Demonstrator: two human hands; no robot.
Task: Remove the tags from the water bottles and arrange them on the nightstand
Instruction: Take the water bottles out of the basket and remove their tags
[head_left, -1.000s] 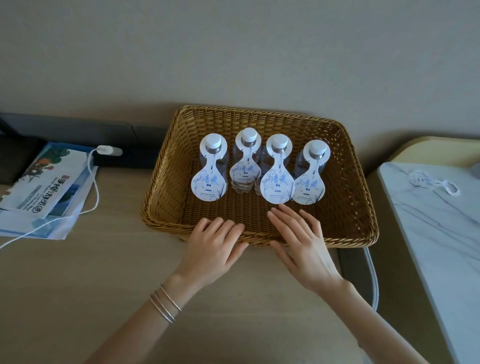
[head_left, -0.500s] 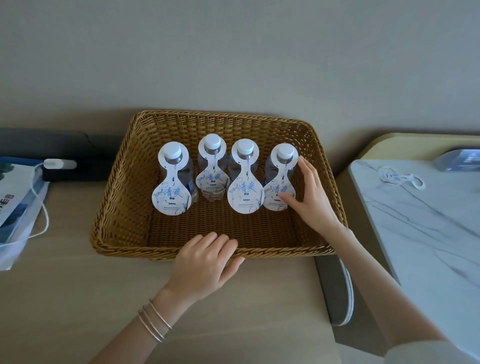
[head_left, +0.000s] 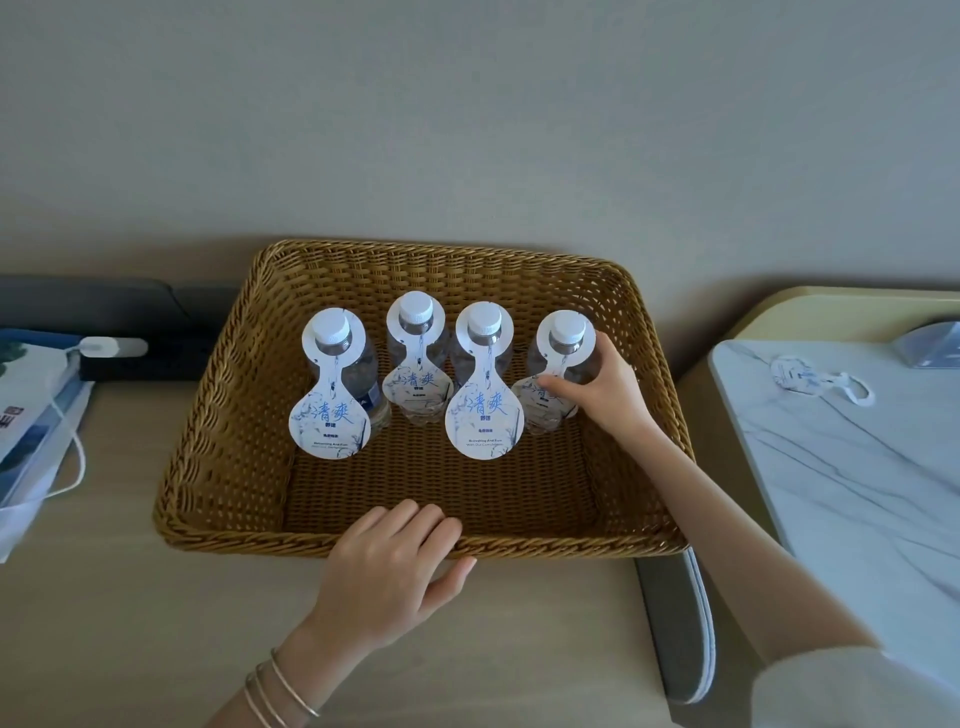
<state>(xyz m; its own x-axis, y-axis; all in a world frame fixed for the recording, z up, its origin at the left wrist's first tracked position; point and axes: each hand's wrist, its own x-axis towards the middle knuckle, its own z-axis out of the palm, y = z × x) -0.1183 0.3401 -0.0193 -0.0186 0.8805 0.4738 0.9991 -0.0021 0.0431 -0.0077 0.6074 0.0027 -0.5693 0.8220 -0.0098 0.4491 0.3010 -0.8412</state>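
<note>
Currently: four tagged water bottles (head_left: 340, 364) stand upright in one row across the back half of the wicker basket (head_left: 218, 415), which sits on the bench (head_left: 104, 597). Every tag hangs from its neck and faces the person.

The left hand (head_left: 384, 566) lies flat on the basket's near rim, straight and holding nothing, well short of the row.

The right hand (head_left: 610, 397) wraps the rightmost bottle (head_left: 566, 330) from its right side. Its fingers (head_left: 605, 351) curl round the shoulder and the thumb presses across its tag (head_left: 540, 397).

The bottle's long axis is vertical, so the likely exit is straight up. The third bottle (head_left: 483, 322) stands just beside it on the left, and the basket wall is near on the right.

The nightstand (head_left: 857, 493) lies further right, beyond that wall and a gap. A loose tag (head_left: 805, 379) rests near its back, and the nearer marble offers room for setting down.
</note>
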